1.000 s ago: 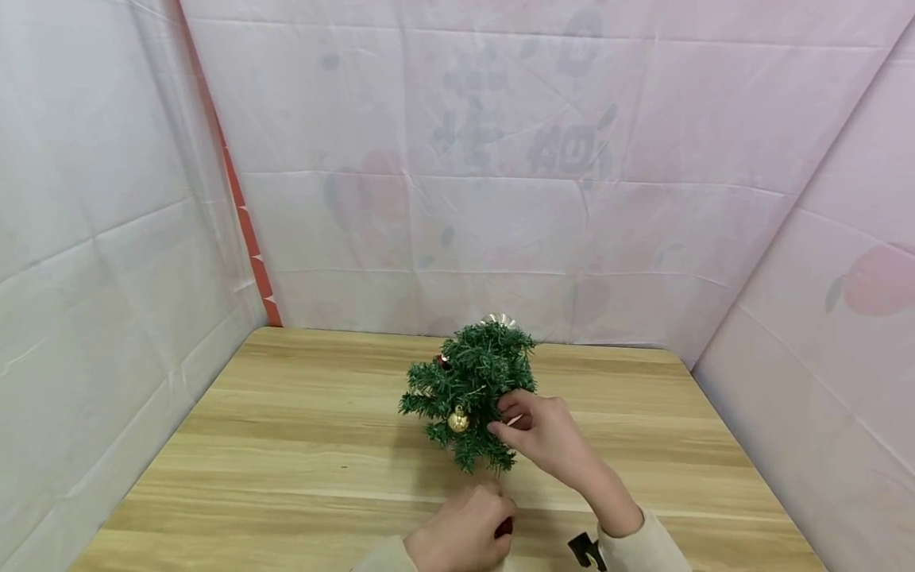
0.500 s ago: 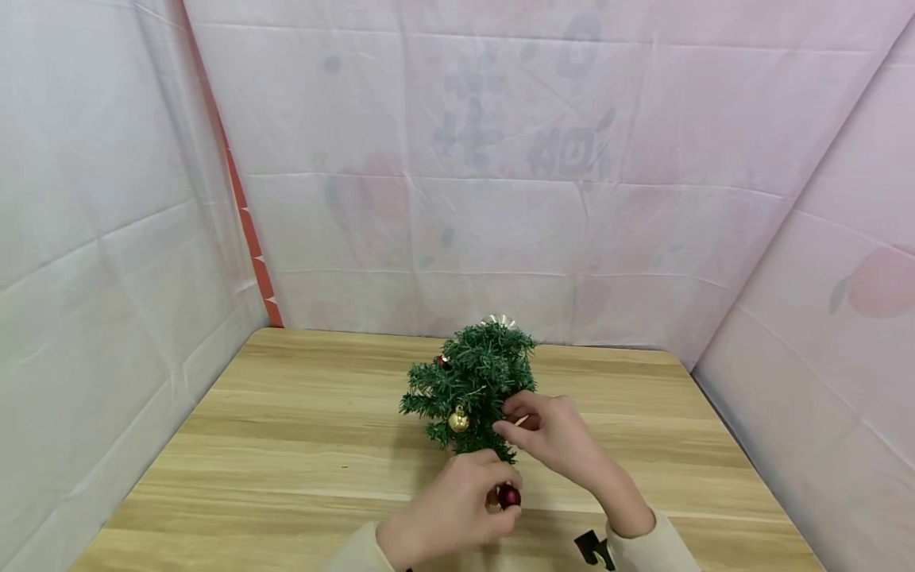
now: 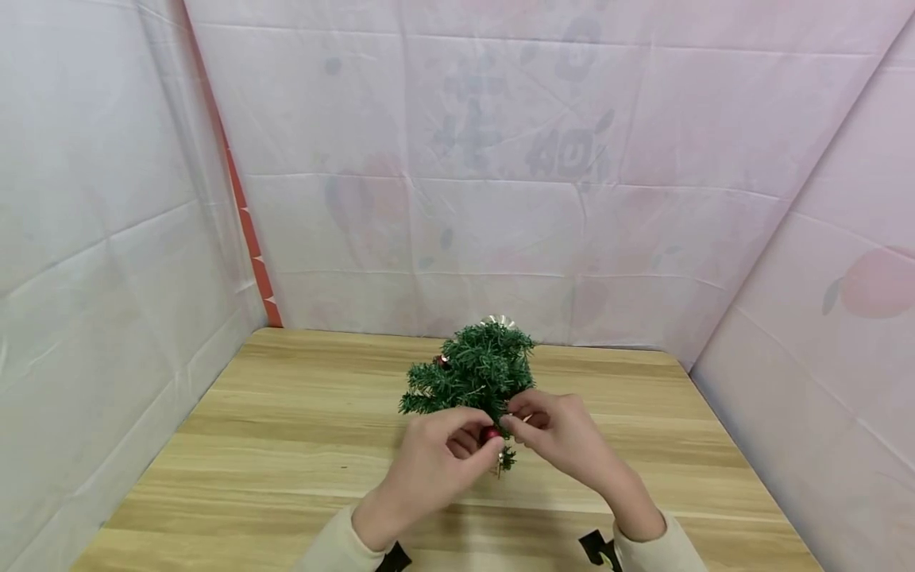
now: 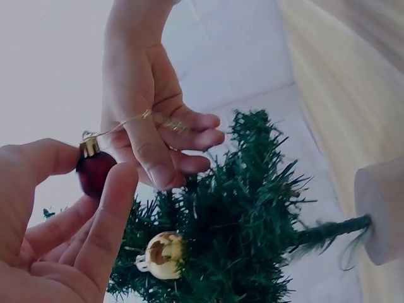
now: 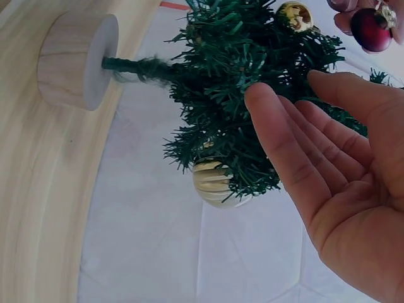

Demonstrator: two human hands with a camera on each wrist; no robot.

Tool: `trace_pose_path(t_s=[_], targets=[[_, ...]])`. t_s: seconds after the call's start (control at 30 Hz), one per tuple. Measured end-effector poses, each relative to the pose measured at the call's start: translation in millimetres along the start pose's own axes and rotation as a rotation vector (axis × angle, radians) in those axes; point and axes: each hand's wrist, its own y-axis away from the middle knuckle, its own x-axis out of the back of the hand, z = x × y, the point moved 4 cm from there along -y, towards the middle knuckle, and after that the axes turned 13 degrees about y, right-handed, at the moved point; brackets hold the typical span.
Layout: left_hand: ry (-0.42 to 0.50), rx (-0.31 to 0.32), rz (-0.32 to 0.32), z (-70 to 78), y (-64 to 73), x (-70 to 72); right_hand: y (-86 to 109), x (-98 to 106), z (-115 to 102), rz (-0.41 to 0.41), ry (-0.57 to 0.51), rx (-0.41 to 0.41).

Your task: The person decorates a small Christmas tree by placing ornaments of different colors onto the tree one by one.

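Note:
My left hand point(image 3: 429, 461) pinches a small dark red bauble point(image 4: 96, 173) between thumb and fingertips, in front of a small artificial Christmas tree point(image 3: 482, 361). From the bauble's gold cap, a thin gold string point(image 4: 129, 120) runs across the other hand in the left wrist view. My right hand point(image 3: 565, 435) is at the tree's right side, its loosely bent fingers beside the green branches. In the right wrist view its thumb and forefinger stand apart with nothing between them. A shiny gold bauble point(image 4: 165, 257) hangs on the branches, hidden behind my left hand in the head view.
The tree's round wooden base point(image 5: 76, 62) stands on the wood-grain table point(image 3: 300, 445). Another red bauble point(image 3: 442, 361) hangs at the upper left, and a pale gold ribbed ball point(image 5: 216, 184) shows on the far side. White printed cloth point(image 3: 457, 222) surrounds the table.
My left hand has come up from the table's front with the red bauble, reaching the tree and covering the gold bauble. My right hand has shifted only slightly.

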Motion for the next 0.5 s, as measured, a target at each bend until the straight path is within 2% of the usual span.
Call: trace_pose_path(t_s=[0.1, 0.2, 0.3, 0.5], targets=[[0.0, 0.064, 0.058, -1.4, -2.1, 4.2, 1.5, 3.2, -2.8, -0.002, -0.029, -0.01], [0.019, 0.109, 0.084, -3.4, -3.9, 5.9, 3.3, 6.0, -6.6, -0.007, -0.076, -0.014], [0.03, 0.119, 0.105, -4.3, -6.1, 7.7, 4.7, 7.7, -9.7, 0.0, -0.103, -0.009], [0.019, 0.143, 0.15, -2.8, -9.9, 13.3, 8.8, 6.8, -13.0, 0.063, -0.103, 0.035]])
